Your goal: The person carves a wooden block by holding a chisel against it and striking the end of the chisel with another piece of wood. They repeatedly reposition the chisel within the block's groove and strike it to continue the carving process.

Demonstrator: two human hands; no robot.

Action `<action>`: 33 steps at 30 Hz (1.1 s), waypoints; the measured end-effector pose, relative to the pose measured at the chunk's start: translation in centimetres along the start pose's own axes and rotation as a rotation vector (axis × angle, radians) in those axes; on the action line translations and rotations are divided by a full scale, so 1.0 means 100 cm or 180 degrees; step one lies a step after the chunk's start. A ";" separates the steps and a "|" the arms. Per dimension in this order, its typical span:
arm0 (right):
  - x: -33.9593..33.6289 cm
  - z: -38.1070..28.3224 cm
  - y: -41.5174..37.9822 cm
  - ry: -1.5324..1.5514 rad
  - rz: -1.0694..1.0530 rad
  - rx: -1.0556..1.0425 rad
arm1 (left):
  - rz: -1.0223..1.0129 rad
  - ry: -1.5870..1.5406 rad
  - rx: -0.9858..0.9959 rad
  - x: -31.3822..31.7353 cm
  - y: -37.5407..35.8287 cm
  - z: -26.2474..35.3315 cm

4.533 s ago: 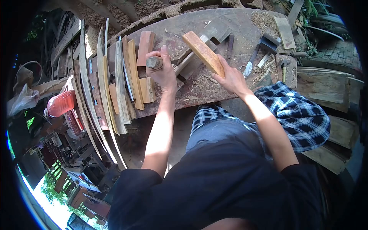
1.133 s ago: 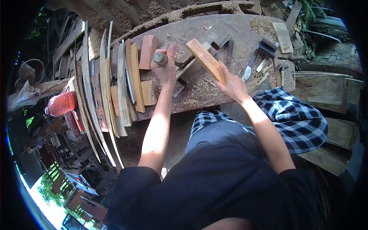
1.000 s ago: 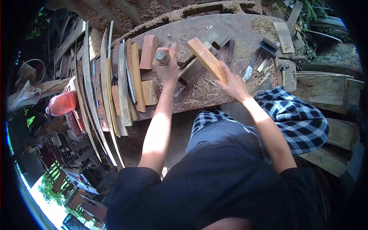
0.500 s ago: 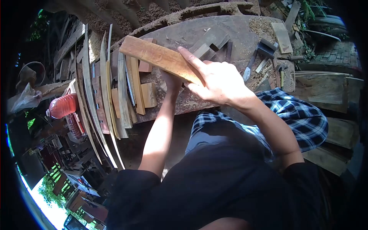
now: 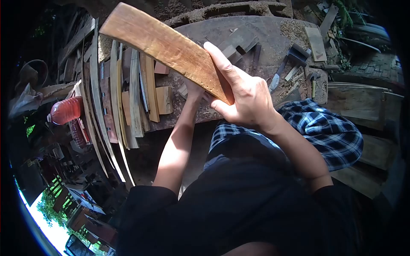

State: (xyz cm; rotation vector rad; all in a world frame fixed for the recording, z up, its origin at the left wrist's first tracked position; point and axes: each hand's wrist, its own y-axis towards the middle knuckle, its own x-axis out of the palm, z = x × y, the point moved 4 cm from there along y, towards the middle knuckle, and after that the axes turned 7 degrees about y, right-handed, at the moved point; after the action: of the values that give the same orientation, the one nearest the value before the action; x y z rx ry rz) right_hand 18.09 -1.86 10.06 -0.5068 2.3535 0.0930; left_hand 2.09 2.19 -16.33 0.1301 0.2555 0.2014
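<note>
A thick wooden board (image 5: 164,49), brown with a smooth broad face and small pits along its lower edge, is raised above the workbench and slants up to the left. My right hand (image 5: 247,96) is closed around its near right end, index finger along the upper edge and thumb at the bottom corner. Behind the board's lower edge is my left hand (image 5: 194,90), its fingers mostly hidden by the wood. On the bench beyond lies a wooden hand plane (image 5: 232,48).
Several long strips and offcuts (image 5: 136,94) lie across the bench's left side. A hammer (image 5: 314,81), a metal-headed tool (image 5: 297,54) and shavings lie to the right on the workbench (image 5: 269,30). A pink-filled bottle (image 5: 66,111) stands out left. Plaid cloth (image 5: 324,128) covers my lap.
The board has come up closer to the camera, and its far end has swung up and left. My right hand keeps its grip on the near end.
</note>
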 end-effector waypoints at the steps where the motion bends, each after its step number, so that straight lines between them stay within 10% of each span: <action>1: 0.005 0.009 0.000 -0.0106 -0.0225 0.0235 | -0.0025 0.0510 0.0000 0.000 0.003 -0.002; 6: 0.015 0.051 0.000 0.0528 0.0026 0.0796 | 0.0319 -0.0546 0.0407 -0.014 0.021 0.103; 19: 0.073 0.175 -0.028 -0.0180 -0.0180 0.1460 | 0.0958 -0.2617 -0.1006 -0.100 0.013 0.024; 33: 0.074 0.178 -0.048 -0.0512 -0.0316 0.1402 | 0.0267 -0.1094 -0.0103 -0.036 0.045 0.102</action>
State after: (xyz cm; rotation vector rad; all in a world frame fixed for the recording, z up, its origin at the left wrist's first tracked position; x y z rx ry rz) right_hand 26.35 -5.05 -7.75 -0.3797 2.1017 -0.4072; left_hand 0.58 4.79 -4.99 0.1413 -0.0954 0.2625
